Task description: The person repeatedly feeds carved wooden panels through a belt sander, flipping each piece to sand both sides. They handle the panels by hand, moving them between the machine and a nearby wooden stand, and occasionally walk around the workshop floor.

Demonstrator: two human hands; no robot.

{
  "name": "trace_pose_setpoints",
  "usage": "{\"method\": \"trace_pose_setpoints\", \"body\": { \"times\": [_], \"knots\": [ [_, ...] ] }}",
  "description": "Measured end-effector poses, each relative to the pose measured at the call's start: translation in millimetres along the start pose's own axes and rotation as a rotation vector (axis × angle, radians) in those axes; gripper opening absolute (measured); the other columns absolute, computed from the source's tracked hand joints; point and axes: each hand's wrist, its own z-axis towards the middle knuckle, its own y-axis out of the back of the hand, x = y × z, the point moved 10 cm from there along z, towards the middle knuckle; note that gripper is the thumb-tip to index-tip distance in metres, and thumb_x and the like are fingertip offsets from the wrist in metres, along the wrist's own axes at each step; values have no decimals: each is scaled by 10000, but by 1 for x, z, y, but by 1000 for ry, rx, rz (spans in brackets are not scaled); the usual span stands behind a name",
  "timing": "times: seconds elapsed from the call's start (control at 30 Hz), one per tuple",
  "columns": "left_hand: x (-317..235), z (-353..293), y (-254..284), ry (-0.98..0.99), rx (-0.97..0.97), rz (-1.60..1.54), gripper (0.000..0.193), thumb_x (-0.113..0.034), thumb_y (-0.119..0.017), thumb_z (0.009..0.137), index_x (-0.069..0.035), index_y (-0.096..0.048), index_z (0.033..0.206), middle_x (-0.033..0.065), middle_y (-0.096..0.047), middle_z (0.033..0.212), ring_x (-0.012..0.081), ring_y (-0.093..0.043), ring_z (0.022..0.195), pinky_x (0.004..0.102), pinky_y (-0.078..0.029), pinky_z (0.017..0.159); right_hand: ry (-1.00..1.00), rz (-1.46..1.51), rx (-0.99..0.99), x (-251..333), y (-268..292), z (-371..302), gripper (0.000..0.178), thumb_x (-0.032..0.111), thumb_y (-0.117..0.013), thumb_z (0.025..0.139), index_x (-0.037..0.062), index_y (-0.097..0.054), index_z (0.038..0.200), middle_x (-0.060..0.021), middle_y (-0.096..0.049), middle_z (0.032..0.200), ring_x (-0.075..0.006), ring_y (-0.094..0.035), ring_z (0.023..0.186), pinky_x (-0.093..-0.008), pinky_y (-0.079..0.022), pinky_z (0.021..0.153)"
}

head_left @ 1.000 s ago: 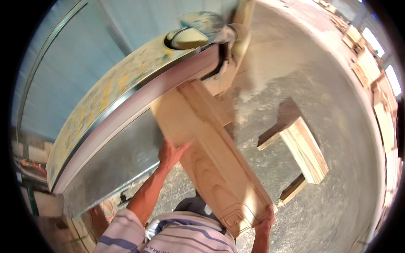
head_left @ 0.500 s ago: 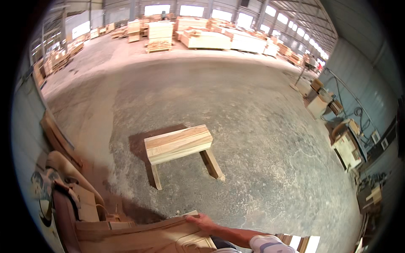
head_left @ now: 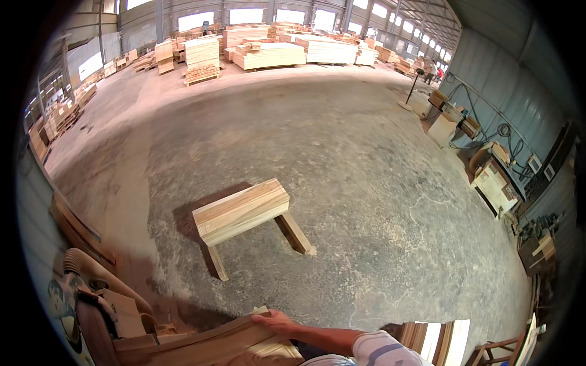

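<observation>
Wooden panel lies at the lower edge of the view, directly under the right hand and stretching away to that hand's left; its near part is cut off by the frame. The right hand is mostly closed, bent over the panel's far corner and gripping it there, though what the fingers do underneath is hidden. A striped sleeve covers the arm just right of this hand. The left hand falls outside the picture, so I cannot tell how far open it is or what it holds.

Well to the left of the right hand, by the panel's other end, is a belt sander with a ribbed hose curving over it; whether panel and belt touch is unclear. Ahead of the hand, and slightly left, a stack of boards rests across two wooden beams on the concrete floor. To the hand's right, beyond the sleeve, stands another row of boards, with a wooden frame farther right. Farther out on that side, a pale machine stands near a coiled cable on the wall. Far ahead of the hand, large lumber stacks line the hall beneath bright windows.
</observation>
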Motion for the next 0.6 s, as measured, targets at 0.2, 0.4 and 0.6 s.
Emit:
{"method": "trace_pose_setpoints", "body": {
  "times": [0.2, 0.4, 0.6],
  "knots": [
    [-7, -24, -61, 132, 142, -500, 561, -440, -616, 813, 20, -575, 1132, 200, -576, 1131, 319, -546, 985, 402, -439, 863, 45, -75, -25, 14, 10, -14, 556, 505, -588, 807, 45, -588, 1121, -83, -619, 1043, -176, -565, 973, -310, -428, 865],
    [12, -49, -90, 342, 191, -875, 548, -432, -615, 817, 17, -579, 1129, 196, -576, 1133, 312, -545, 990, 402, -440, 861, 130, 58, 45, 22, 85, -43, 598, 535, -613, 764, 44, -607, 1105, -92, -633, 1030, -175, -572, 965, -304, -435, 855],
    [36, -72, -120, 505, 221, -1052, 535, -425, -613, 820, 13, -582, 1126, 192, -577, 1134, 305, -544, 994, 402, -441, 859, 51, 22, -198, 15, 178, -61, 525, 527, -584, 783, 47, -671, 978, -88, -661, 921, -179, -592, 881, -319, -446, 817]
  ]
}}
